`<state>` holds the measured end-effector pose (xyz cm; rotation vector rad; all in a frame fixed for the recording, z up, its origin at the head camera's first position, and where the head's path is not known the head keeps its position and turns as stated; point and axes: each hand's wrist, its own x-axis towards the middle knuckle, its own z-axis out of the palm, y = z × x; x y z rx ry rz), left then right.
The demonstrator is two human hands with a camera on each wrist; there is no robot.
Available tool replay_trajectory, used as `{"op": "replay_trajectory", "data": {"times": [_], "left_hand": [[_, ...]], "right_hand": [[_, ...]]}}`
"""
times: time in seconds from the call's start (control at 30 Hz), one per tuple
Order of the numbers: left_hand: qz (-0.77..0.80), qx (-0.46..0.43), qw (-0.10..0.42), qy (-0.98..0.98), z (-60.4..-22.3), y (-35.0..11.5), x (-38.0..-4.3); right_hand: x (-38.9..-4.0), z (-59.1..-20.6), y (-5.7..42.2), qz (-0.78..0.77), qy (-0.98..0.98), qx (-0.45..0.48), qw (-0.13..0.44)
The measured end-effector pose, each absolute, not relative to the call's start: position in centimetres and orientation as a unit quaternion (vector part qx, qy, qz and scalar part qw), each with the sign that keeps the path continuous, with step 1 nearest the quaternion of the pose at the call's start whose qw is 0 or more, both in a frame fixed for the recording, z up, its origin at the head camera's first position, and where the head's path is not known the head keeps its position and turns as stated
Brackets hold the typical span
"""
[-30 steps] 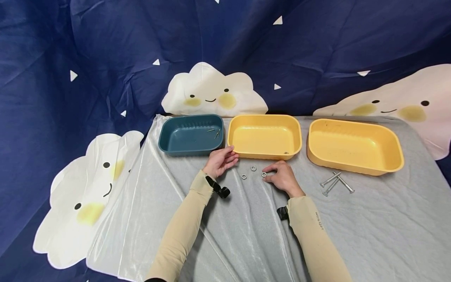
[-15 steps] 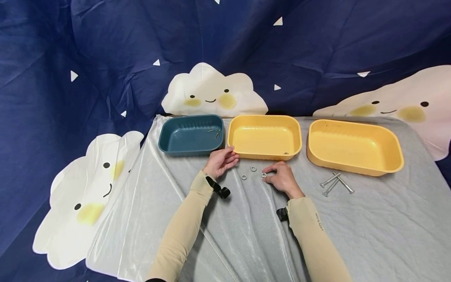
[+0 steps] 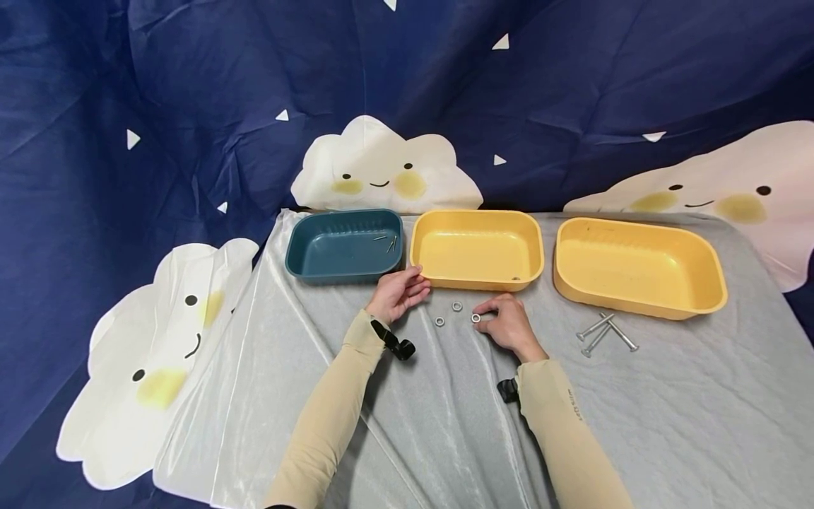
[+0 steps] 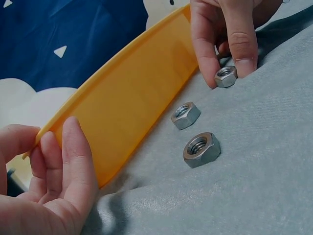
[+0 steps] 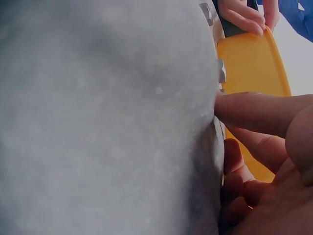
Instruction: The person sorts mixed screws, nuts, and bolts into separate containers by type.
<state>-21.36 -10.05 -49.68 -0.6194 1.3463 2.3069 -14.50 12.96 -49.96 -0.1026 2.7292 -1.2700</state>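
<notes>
My left hand pinches the near left corner of the middle yellow bin, with the thumb over the rim in the left wrist view. Just in front of that bin, my right hand holds a steel hex nut between thumb and finger, low at the grey cloth. Two more hex nuts lie between the hands: one nearer the bin and one closer to the wrist camera. From the right wrist, the held nut is hidden behind the fingers.
A dark teal bin with several thin screws stands left. A second yellow bin stands right, with several long bolts on the cloth before it. One small dark piece lies in the middle bin. Behind hangs a blue cloud-print curtain.
</notes>
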Motion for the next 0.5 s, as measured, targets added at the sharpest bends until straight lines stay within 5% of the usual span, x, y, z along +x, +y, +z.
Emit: {"op": "replay_trajectory", "data": {"times": [0.5], "left_hand": [[0.827,-0.22,0.198,0.479,-49.75,-10.05,-21.31]], "right_hand": [[-14.43,-50.16,13.0,-0.423,0.904,-0.039,0.054]]}}
